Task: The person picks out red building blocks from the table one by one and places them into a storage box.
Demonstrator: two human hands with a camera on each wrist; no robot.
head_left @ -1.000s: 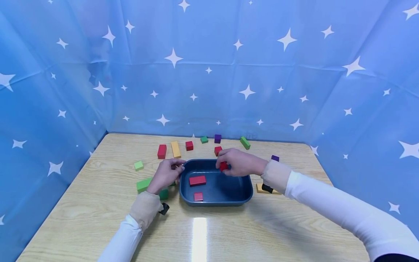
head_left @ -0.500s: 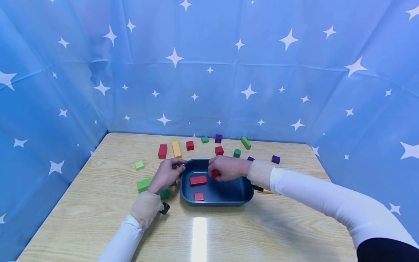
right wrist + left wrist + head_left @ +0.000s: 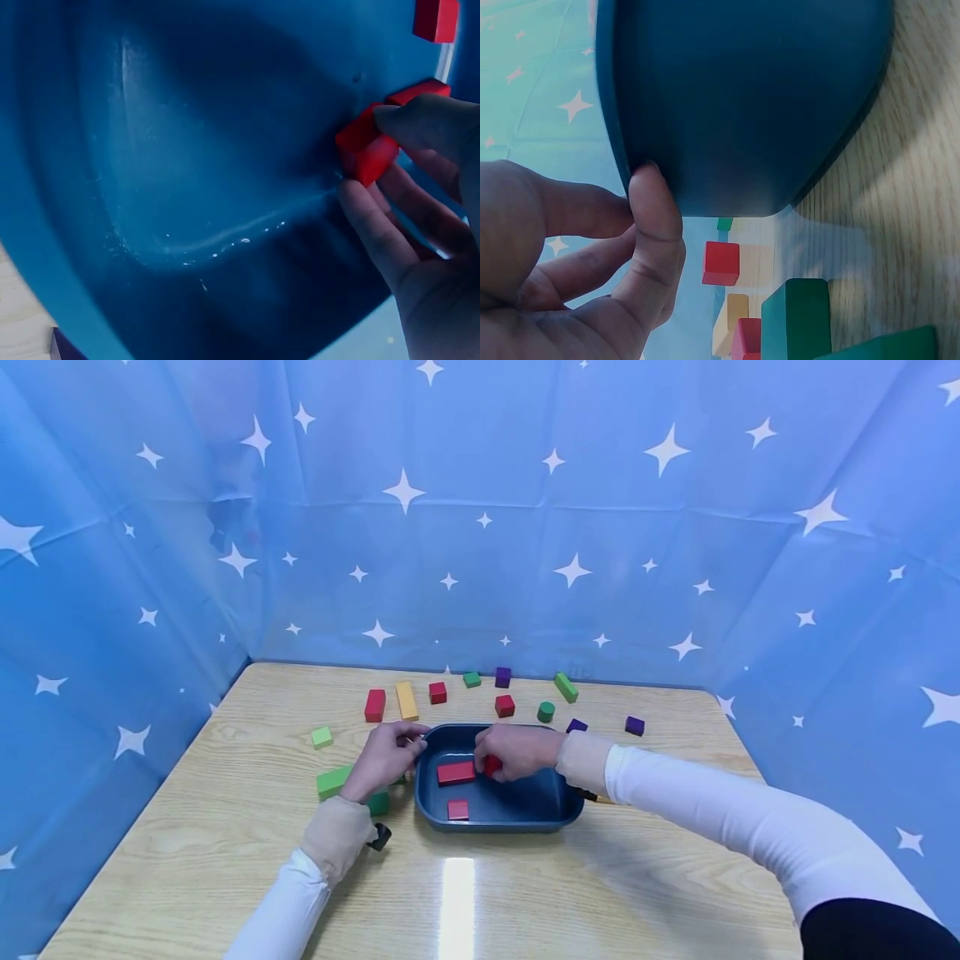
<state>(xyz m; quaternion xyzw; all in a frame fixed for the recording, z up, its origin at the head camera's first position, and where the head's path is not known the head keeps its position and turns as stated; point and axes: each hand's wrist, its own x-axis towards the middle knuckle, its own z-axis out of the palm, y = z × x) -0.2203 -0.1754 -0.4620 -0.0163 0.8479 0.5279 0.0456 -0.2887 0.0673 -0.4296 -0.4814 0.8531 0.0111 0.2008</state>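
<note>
The right hand (image 3: 517, 750) pinches a red block (image 3: 492, 767) within the tray (image 3: 517, 825); the left hand (image 3: 384, 758) pinches the tray's rim. Slack fingers could let the block tumble onto the tray's longer red block (image 3: 456, 773).

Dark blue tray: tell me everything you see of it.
The tray is oblong, with rounded corners, raised walls and a shiny surface, perhaps plastic. It sits upright on the wooden table. The left hand grips its rim at the far left corner. Two red blocks lie inside; the right hand holds a third block over its floor.
</note>
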